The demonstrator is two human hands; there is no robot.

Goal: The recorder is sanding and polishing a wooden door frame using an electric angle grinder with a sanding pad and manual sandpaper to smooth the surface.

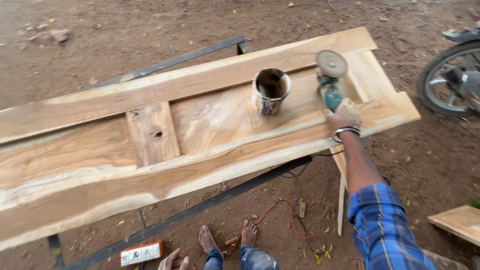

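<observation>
One grinder (330, 82) — within right hand (343, 116).

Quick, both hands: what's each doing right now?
Right hand: closed on the angle grinder.
Left hand: only partly in view at the bottom edge, state cannot be told.

A long wooden door (150, 150) lies flat across a metal stand (200, 210) in front of me. On its panel stands a tin can (270, 92); just to the can's right is the grinder (330, 80), with my right hand (344, 116) behind it at the door's near rail. Below the door, on the ground, my feet (227, 237) stand with a power strip (142, 253) to their left beside my left hand (172, 261). A motorbike wheel (447, 80) is far right, and a board (457, 222) lies near right.
</observation>
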